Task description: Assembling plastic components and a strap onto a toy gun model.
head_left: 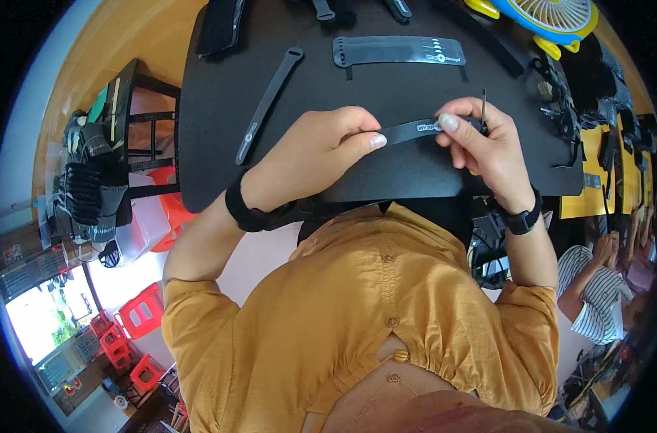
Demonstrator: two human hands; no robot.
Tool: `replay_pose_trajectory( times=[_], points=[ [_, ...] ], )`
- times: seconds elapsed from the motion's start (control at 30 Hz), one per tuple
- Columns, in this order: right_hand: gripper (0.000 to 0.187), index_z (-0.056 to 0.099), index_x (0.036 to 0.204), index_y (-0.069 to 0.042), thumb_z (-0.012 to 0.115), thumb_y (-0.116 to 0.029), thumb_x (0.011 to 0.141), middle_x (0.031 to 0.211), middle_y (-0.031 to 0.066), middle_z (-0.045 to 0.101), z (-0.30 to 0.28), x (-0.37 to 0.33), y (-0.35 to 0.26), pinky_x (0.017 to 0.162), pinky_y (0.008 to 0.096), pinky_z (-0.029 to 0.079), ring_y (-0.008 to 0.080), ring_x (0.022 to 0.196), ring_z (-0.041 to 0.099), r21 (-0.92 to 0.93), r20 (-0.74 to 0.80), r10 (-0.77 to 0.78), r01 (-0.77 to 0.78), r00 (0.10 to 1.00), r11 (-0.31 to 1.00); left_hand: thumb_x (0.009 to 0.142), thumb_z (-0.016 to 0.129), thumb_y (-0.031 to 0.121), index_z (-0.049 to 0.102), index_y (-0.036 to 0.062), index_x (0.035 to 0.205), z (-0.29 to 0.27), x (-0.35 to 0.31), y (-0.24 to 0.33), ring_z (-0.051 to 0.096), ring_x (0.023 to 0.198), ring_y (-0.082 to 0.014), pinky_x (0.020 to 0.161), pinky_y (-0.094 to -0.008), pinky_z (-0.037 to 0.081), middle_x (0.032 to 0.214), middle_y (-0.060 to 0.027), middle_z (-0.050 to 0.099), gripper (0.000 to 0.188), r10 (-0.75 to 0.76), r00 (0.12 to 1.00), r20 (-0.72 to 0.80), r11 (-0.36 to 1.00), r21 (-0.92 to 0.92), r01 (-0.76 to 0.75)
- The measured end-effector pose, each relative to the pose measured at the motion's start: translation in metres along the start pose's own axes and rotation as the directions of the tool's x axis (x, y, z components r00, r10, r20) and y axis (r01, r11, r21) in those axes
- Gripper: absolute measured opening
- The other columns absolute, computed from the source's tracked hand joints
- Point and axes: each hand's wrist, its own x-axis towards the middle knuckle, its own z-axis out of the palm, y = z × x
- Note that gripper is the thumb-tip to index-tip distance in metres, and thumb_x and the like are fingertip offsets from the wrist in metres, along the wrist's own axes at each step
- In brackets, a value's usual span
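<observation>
A dark grey strap [409, 132] with a white printed label is stretched between my two hands above the near part of the table. My left hand [317, 148] pinches one end of it between thumb and fingers. My right hand [491, 141] grips the other end, its thumb pressed beside the label. A thin dark rod [484, 101] sticks up from the right hand's fingers, and a bit of yellow shows below them; what tool this is I cannot tell. To the left, a similar loose strap [265, 112] with a rounded, holed end lies slantwise on the table.
A flat row of joined grey straps [393, 52] lies beyond my hands on the black table [220, 79]. A blue and yellow fan [552, 18] stands far right. Black straps [224, 25] lie at the back left. Another person in a striped shirt [595, 296] sits at right.
</observation>
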Motion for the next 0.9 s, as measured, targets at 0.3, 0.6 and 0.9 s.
replay_pose_trajectory(
  times=[0.3,0.6,0.9],
  points=[
    [0.019,0.066,0.101,-0.005,0.068,-0.022,0.094,0.077,0.0010,0.068,-0.052,0.040,0.003,0.042,0.0147,0.035,0.0017,0.051,0.052,-0.003,-0.008,0.203,-0.203,0.979,0.979,0.097,0.060,0.023,0.066,0.0049,0.107,-0.045,0.028,-0.026,0.052,0.061,-0.0032,0.050,-0.0168,0.042,0.087,0.0005,0.066,0.021,-0.241,0.966,0.094,0.940,-0.227,0.256],
    [0.020,0.065,0.093,-0.006,0.070,-0.025,0.092,0.070,-0.0017,0.060,-0.084,0.090,0.020,0.048,0.0179,0.038,0.0030,0.053,0.049,-0.361,-0.073,0.121,-0.139,0.990,0.922,0.092,0.068,0.031,0.069,0.0055,0.095,-0.062,0.075,-0.051,0.054,0.054,-0.0031,0.045,-0.0185,0.042,0.074,0.0021,0.066,0.026,-0.308,0.949,-0.069,0.948,0.061,0.312],
    [0.020,0.064,0.091,-0.006,0.070,-0.025,0.092,0.069,-0.0027,0.059,-0.088,0.099,0.015,0.047,0.0179,0.037,0.0029,0.053,0.050,-0.426,-0.089,0.219,-0.236,0.972,0.874,0.089,0.072,0.031,0.070,0.0034,0.093,-0.063,0.086,-0.059,0.054,0.054,-0.0042,0.045,-0.0189,0.042,0.071,0.0003,0.064,0.028,-0.402,0.916,-0.007,0.916,-0.015,0.402]
  ],
)
